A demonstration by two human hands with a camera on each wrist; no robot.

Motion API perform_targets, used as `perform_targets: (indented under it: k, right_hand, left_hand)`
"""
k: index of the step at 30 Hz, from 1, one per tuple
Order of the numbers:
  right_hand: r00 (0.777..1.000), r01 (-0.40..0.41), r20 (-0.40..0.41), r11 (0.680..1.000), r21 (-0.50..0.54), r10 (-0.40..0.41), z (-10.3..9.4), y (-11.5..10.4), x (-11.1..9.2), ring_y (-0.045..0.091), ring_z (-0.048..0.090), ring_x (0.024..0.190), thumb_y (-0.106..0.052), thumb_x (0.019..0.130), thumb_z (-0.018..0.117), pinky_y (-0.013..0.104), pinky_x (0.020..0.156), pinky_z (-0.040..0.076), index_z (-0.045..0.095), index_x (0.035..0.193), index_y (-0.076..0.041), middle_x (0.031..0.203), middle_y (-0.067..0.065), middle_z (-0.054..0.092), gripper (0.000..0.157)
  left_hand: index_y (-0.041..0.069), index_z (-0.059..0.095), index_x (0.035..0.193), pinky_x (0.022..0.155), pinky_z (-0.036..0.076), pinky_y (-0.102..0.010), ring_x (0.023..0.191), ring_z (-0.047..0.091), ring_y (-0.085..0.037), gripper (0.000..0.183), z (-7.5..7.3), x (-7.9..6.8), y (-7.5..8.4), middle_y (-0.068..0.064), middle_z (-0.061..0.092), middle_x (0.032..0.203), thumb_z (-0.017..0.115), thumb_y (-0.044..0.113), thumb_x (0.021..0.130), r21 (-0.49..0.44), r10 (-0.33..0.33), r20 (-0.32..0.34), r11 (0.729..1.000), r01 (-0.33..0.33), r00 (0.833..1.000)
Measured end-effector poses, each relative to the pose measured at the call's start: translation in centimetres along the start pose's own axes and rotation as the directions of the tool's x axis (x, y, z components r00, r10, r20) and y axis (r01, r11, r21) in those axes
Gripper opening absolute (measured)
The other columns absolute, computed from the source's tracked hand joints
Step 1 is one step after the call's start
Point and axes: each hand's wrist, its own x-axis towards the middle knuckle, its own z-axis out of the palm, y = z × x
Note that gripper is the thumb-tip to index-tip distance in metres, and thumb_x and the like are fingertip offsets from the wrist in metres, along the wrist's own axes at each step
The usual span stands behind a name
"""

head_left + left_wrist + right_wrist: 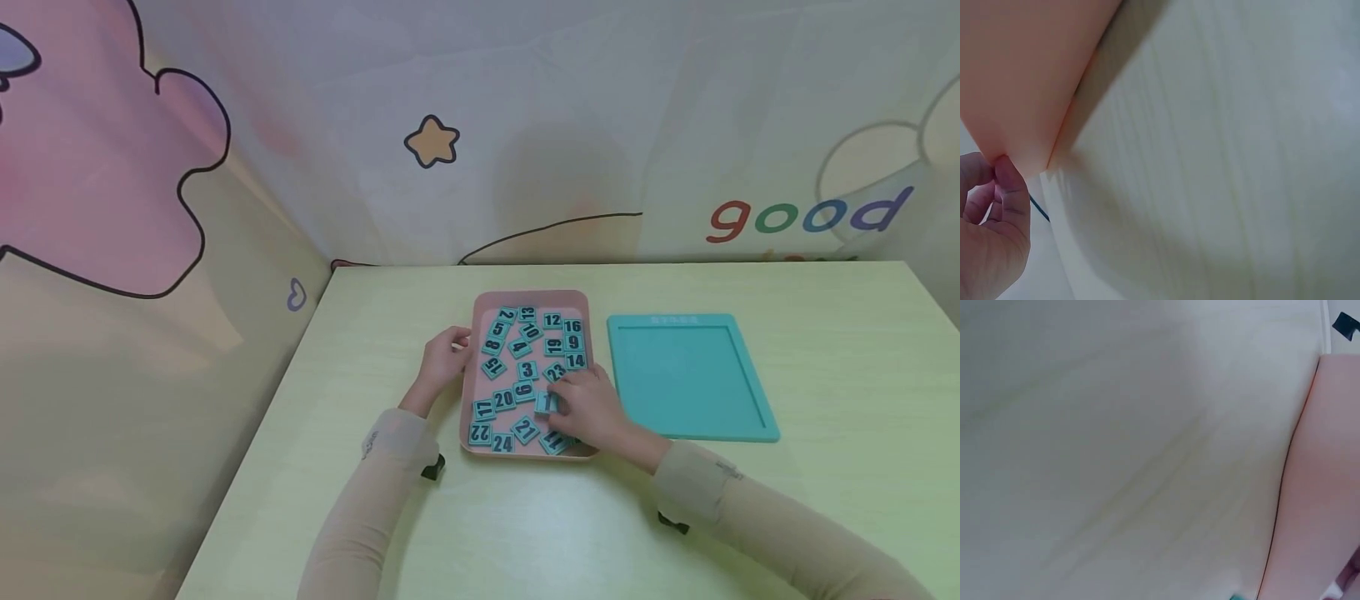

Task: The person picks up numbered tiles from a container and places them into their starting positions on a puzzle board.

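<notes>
A pink tray [528,297] holds several loose teal number tiles, among them tile 3 [527,370] and tile 20 [504,400]. At the tray's left side, my left hand [444,360] pinches the edge between thumb and fingers; the left wrist view shows the thumb against the tray wall [1029,69]. Over the tray's lower right, my right hand [592,408] pinches a number tile [545,403] whose digit is partly covered by the fingers. Other tiles near that hand, such as tile 11 [553,442], are partly hidden. The right wrist view mostly shows table and tray wall [1329,456].
A flat teal tray-like board [686,383] with a raised rim lies right of the pink tray. Both stand on a pale wood-grain table [375,350]. A printed cloth backdrop [360,167] rises behind the table's far edge and along its left.
</notes>
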Motion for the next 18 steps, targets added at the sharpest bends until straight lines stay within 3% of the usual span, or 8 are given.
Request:
perform_targets:
  k: [5, 10, 18]
  right_hand:
    - [0.995, 0.093, -0.058, 0.989, 0.111, -0.087, -0.8, 1.2, -0.2, 0.017, 0.052, 0.082, -0.023, 0.069, 0.069, 0.032, 0.075, 0.046, 0.067, 0.096, -0.007, 0.091, 0.005, 0.063, 0.032]
    - [0.99, 0.125, -0.083, 0.983, 0.131, -0.115, -1.8, 2.4, 0.0, 0.019, 0.053, 0.086, -0.02, 0.07, 0.068, 0.031, 0.072, 0.049, 0.066, 0.101, -0.004, 0.095, 0.008, 0.061, 0.034]
    - [0.999, -0.03, -0.015, 0.953, 0.301, 0.037, -3.2, 4.6, 0.7, 0.018, 0.051, 0.077, -0.016, 0.075, 0.066, 0.022, 0.058, 0.044, 0.059, 0.11, -0.002, 0.1, 0.01, 0.058, 0.039]
  left_hand:
    - [0.01, 0.05, 0.121, 0.07, 0.05, -0.025, 0.081, 0.054, -0.018, 0.034, -0.1, 0.0, -0.1, -0.006, 0.053, 0.105, 0.052, 0.015, 0.087, -0.037, -0.037, 0.005, 0.999, 0.037, 0.999]
    - [0.011, 0.051, 0.121, 0.07, 0.05, -0.026, 0.081, 0.054, -0.018, 0.034, -0.1, 0.2, -0.5, -0.006, 0.053, 0.107, 0.052, 0.015, 0.087, -0.075, -0.05, 0.006, 0.996, 0.051, 0.999]
    - [0.012, 0.051, 0.12, 0.071, 0.05, -0.026, 0.082, 0.053, -0.019, 0.033, 0.0, 0.3, -0.9, -0.006, 0.053, 0.107, 0.051, 0.015, 0.087, -0.132, -0.069, 0.013, 0.989, 0.07, 0.998]
